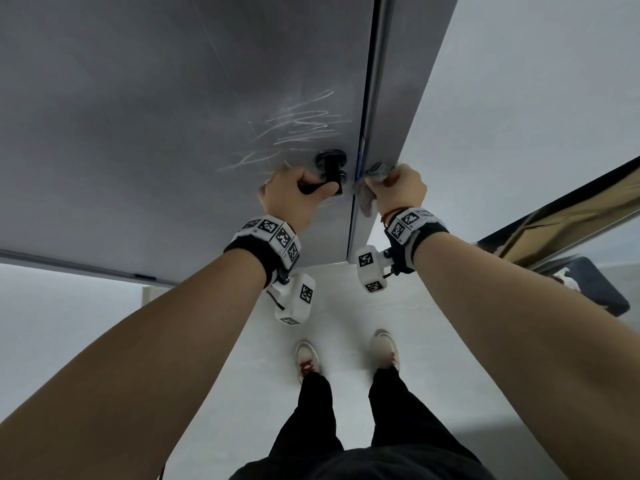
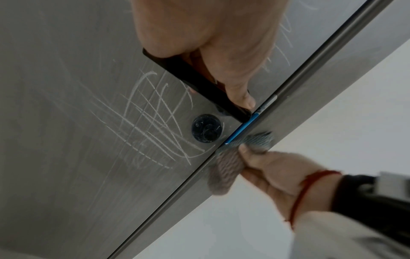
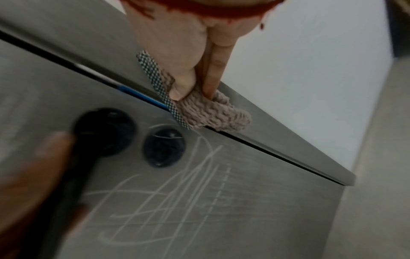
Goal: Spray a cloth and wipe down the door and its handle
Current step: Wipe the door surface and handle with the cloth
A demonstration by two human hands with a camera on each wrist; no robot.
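A grey metal door (image 1: 156, 116) fills the upper left of the head view, with white scribbles (image 1: 298, 126) above its black lever handle (image 1: 330, 171). My left hand (image 1: 294, 195) grips the lever (image 2: 195, 84). My right hand (image 1: 398, 188) holds a grey-beige textured cloth (image 1: 367, 199) and presses it against the door frame (image 1: 388, 116) beside the door's edge. In the right wrist view the cloth (image 3: 213, 113) lies bunched under the thumb and a finger, next to a blue strip (image 3: 137, 95) in the door gap. A round black lock (image 3: 164, 147) sits beside the handle's base.
A pale wall (image 1: 536, 98) runs to the right of the frame. A dark-framed reflective panel (image 1: 571, 209) leans at the far right, with a dark object (image 1: 595, 285) under it. My feet in white shoes (image 1: 306, 358) stand on the light floor (image 1: 104, 323).
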